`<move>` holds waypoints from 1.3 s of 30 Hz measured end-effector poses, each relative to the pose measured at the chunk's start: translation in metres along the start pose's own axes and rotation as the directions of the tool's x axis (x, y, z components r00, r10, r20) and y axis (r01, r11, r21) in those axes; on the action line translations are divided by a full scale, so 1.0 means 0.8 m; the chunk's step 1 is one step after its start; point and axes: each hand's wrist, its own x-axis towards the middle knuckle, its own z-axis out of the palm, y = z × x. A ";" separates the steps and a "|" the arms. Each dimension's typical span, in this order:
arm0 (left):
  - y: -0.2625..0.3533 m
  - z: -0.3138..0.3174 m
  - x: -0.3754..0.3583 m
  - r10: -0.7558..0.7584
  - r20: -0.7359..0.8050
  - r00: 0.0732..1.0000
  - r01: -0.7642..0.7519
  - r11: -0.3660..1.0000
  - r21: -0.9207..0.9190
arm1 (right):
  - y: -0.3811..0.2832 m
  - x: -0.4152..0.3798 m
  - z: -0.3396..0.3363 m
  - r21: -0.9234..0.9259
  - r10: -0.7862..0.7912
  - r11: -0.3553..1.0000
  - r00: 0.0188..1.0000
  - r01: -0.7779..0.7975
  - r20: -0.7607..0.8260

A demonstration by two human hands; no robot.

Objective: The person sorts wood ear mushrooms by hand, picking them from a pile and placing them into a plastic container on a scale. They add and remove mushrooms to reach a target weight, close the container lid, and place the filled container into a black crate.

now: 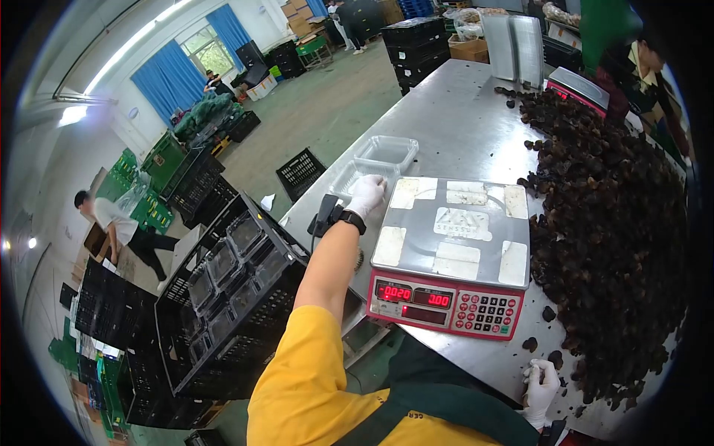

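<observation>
My left hand (367,195), in a white glove, reaches past the scale's far left corner. Its fingers are bent over the edge of a clear plastic container (346,178); another clear container (388,151) sits just beyond. The digital scale (454,230) has a bare metal plate and a red front, with its display reading -0.020. My right hand (541,386), also gloved, rests low at the table edge with fingers curled in. What they hold, if anything, is hidden. Beside it lie a few loose dark pieces and a large heap of dark, crinkled wood ear mushrooms (602,260).
A black crate (223,290) of clear containers stands left of the metal table (454,111). Another scale (579,89) and a person (643,82) are at the far right. Stacked black crates (416,52) stand behind. Another person (111,223) bends at the left.
</observation>
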 end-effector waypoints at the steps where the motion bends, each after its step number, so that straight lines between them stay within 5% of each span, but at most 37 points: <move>1: 0.000 -0.004 0.000 -0.076 0.059 0.995 0.081 0.993 -0.085 | 0.001 -0.001 0.001 -0.001 0.002 1.000 1.000 -0.002 -0.010; 3: -0.003 0.000 0.002 -0.145 0.118 0.982 0.168 0.960 -0.224 | 0.003 -0.001 0.004 -0.005 -0.086 0.996 0.995 0.086 -0.059; 4: -0.007 0.009 0.003 0.002 -0.033 0.999 -0.002 1.000 -0.019 | 0.001 -0.001 0.004 -0.004 -0.084 0.996 0.993 0.084 -0.078; 6: 0.006 0.018 -0.008 0.049 -0.153 0.987 -0.020 0.982 0.188 | -0.004 -0.001 0.004 0.019 -0.073 0.997 0.996 0.074 -0.044; 10: 0.020 0.022 -0.015 0.064 -0.199 0.978 -0.002 0.955 0.298 | -0.008 -0.001 0.003 0.006 -0.095 0.995 0.994 0.096 -0.053; 12: 0.021 0.019 -0.016 0.204 -0.337 0.919 -0.062 0.920 0.387 | -0.008 -0.001 0.003 0.012 -0.089 0.996 0.995 0.090 -0.047; 17: 0.047 -0.020 -0.012 0.026 -0.554 0.832 0.079 0.983 0.165 | -0.001 -0.001 0.001 -0.027 -0.133 0.991 0.990 0.132 -0.044; 23: 0.128 -0.103 -0.042 0.184 -0.669 0.720 -0.195 0.979 0.060 | -0.005 -0.001 0.002 -0.066 -0.165 0.985 0.985 0.161 -0.057; 26: 0.182 -0.118 -0.092 0.313 -0.551 0.773 -0.281 0.949 0.144 | -0.013 -0.001 0.002 -0.075 -0.139 0.988 0.987 0.133 -0.082; 30: 0.230 -0.100 -0.152 0.443 -0.367 0.818 -0.435 0.894 0.110 | -0.014 0.008 0.003 -0.247 -0.367 0.907 0.929 0.342 -0.058; 33: 0.278 -0.096 -0.197 0.375 -0.048 0.926 -0.378 0.911 -0.168 | -0.034 -0.002 -0.008 -0.192 -0.262 0.947 0.965 0.256 -0.003; 36: 0.291 -0.079 -0.215 0.433 0.017 0.901 -0.407 0.860 -0.308 | -0.026 -0.014 -0.022 -0.290 -0.462 0.862 0.880 0.415 -0.112; 39: 0.312 -0.094 -0.231 0.403 0.113 0.908 -0.342 0.870 -0.356 | -0.029 -0.038 -0.064 -0.478 -0.424 0.834 0.873 0.274 -0.240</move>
